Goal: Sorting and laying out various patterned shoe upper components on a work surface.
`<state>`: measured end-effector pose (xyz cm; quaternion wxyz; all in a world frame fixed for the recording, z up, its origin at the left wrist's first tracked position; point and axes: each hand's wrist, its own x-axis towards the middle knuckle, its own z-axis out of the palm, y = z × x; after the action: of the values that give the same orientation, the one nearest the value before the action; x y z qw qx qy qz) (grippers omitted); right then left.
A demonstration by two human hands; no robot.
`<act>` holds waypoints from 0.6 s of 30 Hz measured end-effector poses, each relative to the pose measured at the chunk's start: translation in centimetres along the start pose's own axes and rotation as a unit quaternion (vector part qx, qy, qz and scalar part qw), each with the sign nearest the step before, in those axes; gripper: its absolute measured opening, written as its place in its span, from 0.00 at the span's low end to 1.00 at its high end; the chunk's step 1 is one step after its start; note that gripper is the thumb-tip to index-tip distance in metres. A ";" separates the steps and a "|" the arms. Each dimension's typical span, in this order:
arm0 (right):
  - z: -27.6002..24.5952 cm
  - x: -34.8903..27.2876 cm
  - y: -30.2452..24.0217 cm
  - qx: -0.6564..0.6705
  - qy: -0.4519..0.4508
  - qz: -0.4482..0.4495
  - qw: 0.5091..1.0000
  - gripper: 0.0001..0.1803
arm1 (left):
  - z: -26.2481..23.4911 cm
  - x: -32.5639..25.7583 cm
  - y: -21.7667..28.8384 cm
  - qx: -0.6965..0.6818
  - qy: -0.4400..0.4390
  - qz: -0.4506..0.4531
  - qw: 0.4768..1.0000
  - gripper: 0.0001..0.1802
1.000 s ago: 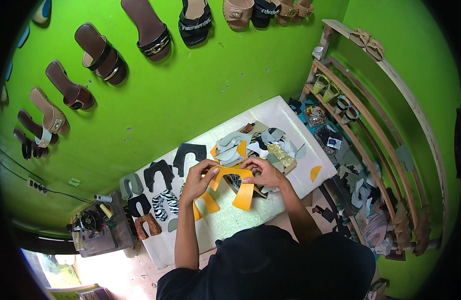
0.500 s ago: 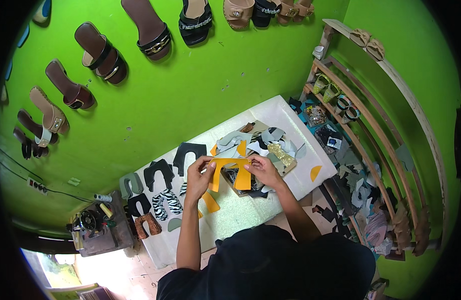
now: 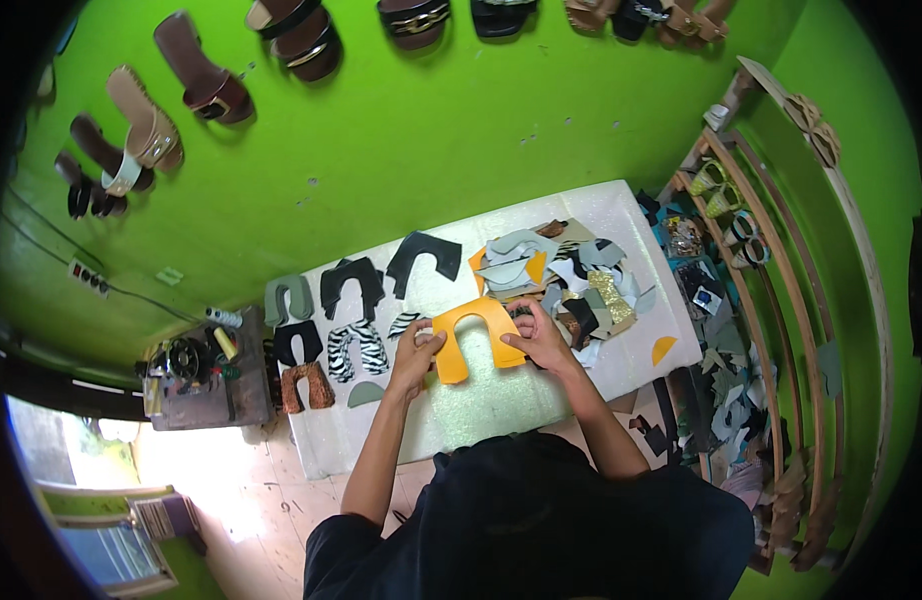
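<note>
Between both hands I hold a yellow-orange U-shaped shoe-upper piece (image 3: 453, 358) over the table, its curved side away from me and its two legs toward me. My left hand (image 3: 417, 355) pinches its left side, and my right hand (image 3: 541, 338) grips the right side. Left of my left hand lie cut pieces: two black ones (image 3: 352, 287) (image 3: 426, 260), a zebra-print one (image 3: 358, 352), a grey-green one (image 3: 288, 299), a smaller black one (image 3: 298, 343) and a leopard-print one (image 3: 308, 387). Another zebra-print piece (image 3: 405, 322) is partly hidden behind my left hand.
A pile of mixed scraps (image 3: 521, 262) covers the far right of the white table (image 3: 581, 205). A yellow half-round scrap (image 3: 664, 350) lies near its right edge. Wooden shoe racks (image 3: 771, 270) stand right; a small tool-covered table (image 3: 216, 375) stands left. Sandals (image 3: 203, 70) hang on the wall.
The view has shifted, so the table sits farther right in it. Both hands have carried the yellow-orange piece leftward, away from the scrap pile, and its face now shows more fully.
</note>
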<state>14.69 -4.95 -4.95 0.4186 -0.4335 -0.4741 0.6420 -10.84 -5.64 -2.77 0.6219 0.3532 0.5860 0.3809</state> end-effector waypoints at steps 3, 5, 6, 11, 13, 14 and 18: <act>1.1 0.7 3.8 -0.049 -0.037 -0.015 0.998 0.22 | -2.7 -0.8 -3.1 -0.021 -0.007 -0.055 0.998 0.26; 2.6 0.6 4.3 -0.060 -0.043 0.023 0.997 0.15 | -4.4 -1.5 -5.7 -0.001 0.006 -0.036 0.999 0.28; 3.2 0.6 4.5 -0.128 -0.049 0.038 0.990 0.13 | -5.1 -1.8 -6.8 0.013 0.022 -0.045 0.999 0.29; 4.9 1.1 7.8 -0.196 -0.083 0.081 0.974 0.11 | -8.3 -2.1 -11.5 0.008 0.045 -0.034 0.998 0.24; 5.4 1.3 9.2 -0.208 -0.093 0.085 0.970 0.12 | -9.3 -1.7 -12.9 0.108 0.038 -0.007 0.993 0.16; 5.7 1.6 9.8 -0.220 -0.101 0.087 0.966 0.13 | -9.7 -1.4 -13.5 0.106 0.039 -0.009 0.994 0.16; 7.0 2.6 11.4 -0.232 -0.091 0.102 0.963 0.15 | -11.1 0.0 -14.7 0.196 0.056 0.094 0.975 0.13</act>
<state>5.83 -6.51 -15.18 0.1935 -0.5045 -0.5995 0.5905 -21.05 -12.53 -16.50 0.4685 0.4993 0.6474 0.3347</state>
